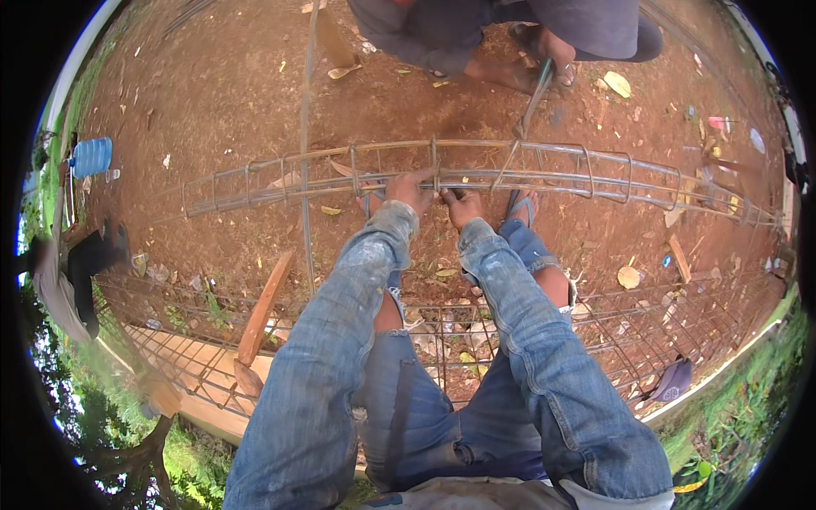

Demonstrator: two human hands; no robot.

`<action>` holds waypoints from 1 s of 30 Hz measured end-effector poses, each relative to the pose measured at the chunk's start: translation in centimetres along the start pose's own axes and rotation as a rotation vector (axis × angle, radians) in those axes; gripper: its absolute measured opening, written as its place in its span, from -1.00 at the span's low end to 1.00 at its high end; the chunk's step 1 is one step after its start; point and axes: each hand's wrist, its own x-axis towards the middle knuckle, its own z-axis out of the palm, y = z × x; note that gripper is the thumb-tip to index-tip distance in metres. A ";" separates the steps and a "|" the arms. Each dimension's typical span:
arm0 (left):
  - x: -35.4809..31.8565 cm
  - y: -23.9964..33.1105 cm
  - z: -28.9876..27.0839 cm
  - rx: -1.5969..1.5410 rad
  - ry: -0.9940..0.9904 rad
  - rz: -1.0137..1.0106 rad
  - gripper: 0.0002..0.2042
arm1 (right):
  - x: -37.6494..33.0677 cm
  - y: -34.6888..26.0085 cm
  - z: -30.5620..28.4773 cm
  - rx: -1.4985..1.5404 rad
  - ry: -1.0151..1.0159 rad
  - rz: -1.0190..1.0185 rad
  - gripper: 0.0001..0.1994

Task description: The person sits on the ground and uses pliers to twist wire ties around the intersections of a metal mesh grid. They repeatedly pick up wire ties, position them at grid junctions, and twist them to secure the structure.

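A long, narrow rebar cage point(561, 174) of thin steel bars and square stirrups runs left to right in front of me. My left hand point(412, 189) is closed round its near bars, beside a stirrup point(434, 157) at the middle. Just to the right, my right hand point(461, 206) has its fingers pinched together at the near bar; what lies between them is too small to make out. Across the cage, a co-worker's hand point(559, 59) grips a green-handled metal hand tool point(535, 100), its tip at the far bar.
Behind my feet point(523, 206) lies a rebar mesh point(612, 336), with a wooden stake point(265, 308) at its left. A long bar point(307, 102) passes near the cage's left part. Further left are a blue water jug point(92, 157) and another person point(72, 272). Leaves and litter dot the reddish soil.
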 end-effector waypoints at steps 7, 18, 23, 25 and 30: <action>0.6 -1.2 1.2 -0.100 0.037 0.040 -0.66 | -2.5 0.2 1.6 -0.286 0.236 -0.479 -0.76; -0.2 -0.9 0.9 -0.065 0.112 0.230 -0.76 | -1.7 -0.6 0.3 -0.464 0.162 -0.492 -0.81; -0.1 -0.7 -0.4 -0.210 -0.096 0.030 -0.76 | -1.7 -0.5 -0.2 -0.521 0.110 -0.439 -0.85; -0.5 0.1 -1.2 -0.035 -0.171 0.174 -0.72 | -1.5 -0.5 -0.7 -0.538 0.046 -0.408 -0.83; 0.0 0.2 -1.6 0.276 -0.235 0.127 -0.57 | -1.1 -1.7 -1.1 -0.585 -0.050 -0.402 -0.83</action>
